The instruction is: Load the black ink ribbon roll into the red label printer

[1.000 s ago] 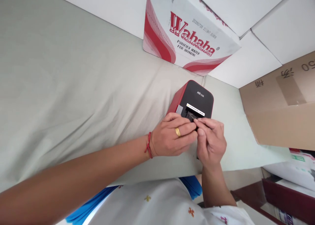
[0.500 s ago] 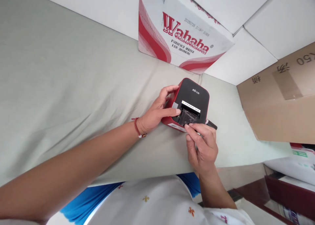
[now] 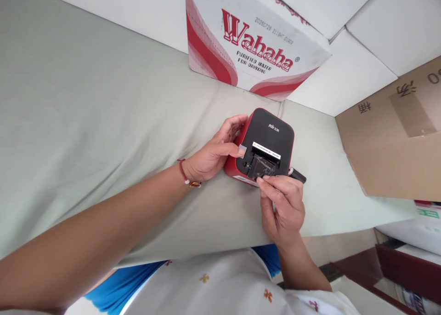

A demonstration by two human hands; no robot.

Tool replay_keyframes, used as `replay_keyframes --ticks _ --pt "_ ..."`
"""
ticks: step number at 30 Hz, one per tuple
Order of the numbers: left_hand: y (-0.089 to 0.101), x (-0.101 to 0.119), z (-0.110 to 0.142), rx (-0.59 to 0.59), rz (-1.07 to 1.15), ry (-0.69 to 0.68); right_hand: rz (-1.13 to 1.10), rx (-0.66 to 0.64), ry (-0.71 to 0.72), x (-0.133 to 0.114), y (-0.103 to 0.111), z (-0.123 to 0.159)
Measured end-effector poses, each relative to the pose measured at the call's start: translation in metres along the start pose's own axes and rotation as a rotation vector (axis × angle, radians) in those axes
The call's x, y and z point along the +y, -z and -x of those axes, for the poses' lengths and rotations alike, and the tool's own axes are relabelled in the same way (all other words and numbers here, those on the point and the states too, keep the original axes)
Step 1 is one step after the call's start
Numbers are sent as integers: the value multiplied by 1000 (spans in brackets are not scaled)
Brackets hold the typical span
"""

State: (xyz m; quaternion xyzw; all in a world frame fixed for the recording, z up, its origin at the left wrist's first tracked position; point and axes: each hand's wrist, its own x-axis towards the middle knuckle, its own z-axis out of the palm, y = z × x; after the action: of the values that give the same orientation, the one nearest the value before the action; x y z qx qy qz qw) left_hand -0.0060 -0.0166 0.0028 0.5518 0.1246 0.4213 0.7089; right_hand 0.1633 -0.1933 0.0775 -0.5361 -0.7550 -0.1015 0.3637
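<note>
A small label printer (image 3: 270, 128) with a black top and red sides sits on the cloth-covered table. My left hand (image 3: 218, 151) grips its left side, thumb resting on a grey tab at the top's edge, fingers behind the red side. At the printer's front, a piece of clear plastic film (image 3: 262, 166) lies over the black opening below a white warning label (image 3: 266, 150). My right hand (image 3: 284, 202) pinches the lower edge of the film between thumb and fingertips. A black cable plug (image 3: 298, 174) sticks out by the printer's right side, partly behind my right hand.
A white and red water carton (image 3: 258, 48) stands behind the printer against white panels. To the right is a brown cardboard box (image 3: 389, 140). A greenish cloth (image 3: 103, 99) with wrinkles covers the table. Dark red shelving (image 3: 403, 269) stands at the lower right.
My left thumb has moved from beside the front opening back to the grey tab. My right hand keeps its pinch on the film. The view has shifted slightly.
</note>
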Motion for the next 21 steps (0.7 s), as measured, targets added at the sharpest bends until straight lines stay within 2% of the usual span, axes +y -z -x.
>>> replay_keyframes --ticks 4,8,18,21 --pt "-10 12 -1 87 197 123 -7 28 -13 -1 -3 0" --pt "-12 20 -2 102 268 177 -22 32 -3 0 -4 -3" --pt "-9 14 3 139 286 131 -52 22 -10 0 -2 -5" --pt "-9 14 2 133 291 153 -47 9 -10 1 -1 -6"
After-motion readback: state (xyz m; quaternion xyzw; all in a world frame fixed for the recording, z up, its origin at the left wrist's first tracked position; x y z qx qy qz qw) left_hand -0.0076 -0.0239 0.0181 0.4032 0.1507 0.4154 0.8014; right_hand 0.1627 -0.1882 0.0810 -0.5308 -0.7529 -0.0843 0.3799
